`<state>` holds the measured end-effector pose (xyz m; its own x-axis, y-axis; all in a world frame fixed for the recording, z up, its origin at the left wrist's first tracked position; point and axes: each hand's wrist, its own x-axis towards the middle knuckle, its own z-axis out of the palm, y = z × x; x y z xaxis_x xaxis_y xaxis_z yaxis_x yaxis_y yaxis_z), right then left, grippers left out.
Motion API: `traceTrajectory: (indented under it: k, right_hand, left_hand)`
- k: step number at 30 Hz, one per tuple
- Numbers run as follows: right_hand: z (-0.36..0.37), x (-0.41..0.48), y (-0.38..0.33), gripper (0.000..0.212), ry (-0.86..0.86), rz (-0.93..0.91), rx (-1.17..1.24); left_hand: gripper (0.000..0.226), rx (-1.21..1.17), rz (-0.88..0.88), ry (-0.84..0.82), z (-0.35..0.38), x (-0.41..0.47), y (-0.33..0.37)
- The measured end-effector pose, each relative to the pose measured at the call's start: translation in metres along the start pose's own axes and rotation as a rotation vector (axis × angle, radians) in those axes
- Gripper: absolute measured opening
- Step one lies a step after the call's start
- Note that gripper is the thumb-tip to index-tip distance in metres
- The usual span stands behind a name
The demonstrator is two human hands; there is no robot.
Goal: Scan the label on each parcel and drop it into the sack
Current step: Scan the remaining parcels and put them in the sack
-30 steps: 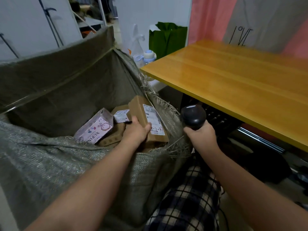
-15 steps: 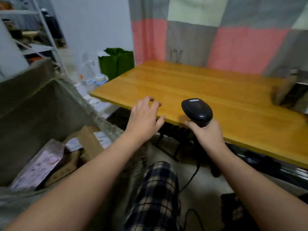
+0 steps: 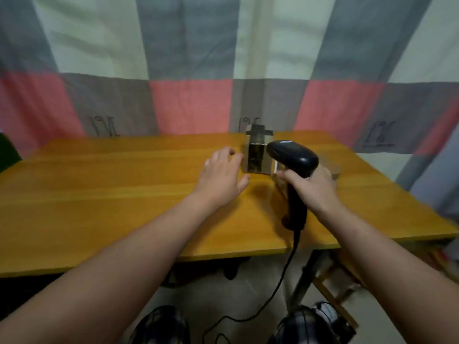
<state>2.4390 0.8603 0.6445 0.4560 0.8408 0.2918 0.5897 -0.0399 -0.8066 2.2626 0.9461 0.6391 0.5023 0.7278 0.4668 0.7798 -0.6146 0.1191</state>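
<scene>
A pale floor (image 3: 248,289) lies beneath an orange-brown wooden table (image 3: 99,207). Nearest, at the bottom edge, two knees (image 3: 159,326) in dark plaid are cut off and blurred. A black cable (image 3: 280,281) curls up from the floor to a black scanner (image 3: 293,157). The right hand (image 3: 313,189) grips its handle, which stands roughly upright, and the head points left and away. The left hand (image 3: 221,180) hovers over the table, fingers spread wide, holding nothing. Just beyond its fingertips, far-middle on the table, a parcel (image 3: 255,155) stands upright with its long axis vertical. It is dark, smeared by blur and partly hidden by the scanner; whether the fingers touch it is unclear. A brownish shape (image 3: 332,170) behind the right hand is mostly hidden. A grey, pink and white patchwork curtain (image 3: 188,105) hangs behind.
</scene>
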Motion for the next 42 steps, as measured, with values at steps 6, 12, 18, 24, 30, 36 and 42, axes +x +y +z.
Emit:
traceTrajectory:
  k: [6, 12, 18, 24, 30, 36, 42]
  right_hand:
    - [-0.020, 0.081, 0.032, 0.061, -0.186, 0.193, -0.215]
    - [-0.009, 0.097, 0.067, 0.086, -0.269, 0.208, -0.048]
    - [-0.010, 0.103, 0.070, 0.028, -0.209, 0.220, 0.135]
    - [0.027, 0.082, 0.036, 0.043, -0.281, 0.110, 0.049]
    - [0.086, 0.044, -0.018, 0.032, -0.513, 0.001, -0.047]
    - [0.099, 0.018, -0.062, 0.071, -0.423, -0.080, -0.290]
    - [0.106, -0.014, -0.088, 0.028, -0.423, -0.080, 0.156]
  left_hand:
    - [0.064, -0.067, -0.095, -0.167, 0.044, 0.104, 0.014]
    - [0.063, -0.047, -0.205, -0.300, 0.089, 0.172, 0.008]
    - [0.064, -0.106, -0.271, -0.262, 0.092, 0.178, -0.004]
    - [0.066, -0.421, -0.398, -0.170, 0.037, 0.077, -0.071]
    - [0.078, -0.670, -0.579, -0.034, -0.016, -0.035, -0.143]
    - [0.102, 0.043, -0.154, -0.100, -0.050, -0.080, -0.173]
    - [0.074, -0.180, -0.078, -0.142, -0.050, -0.106, -0.163]
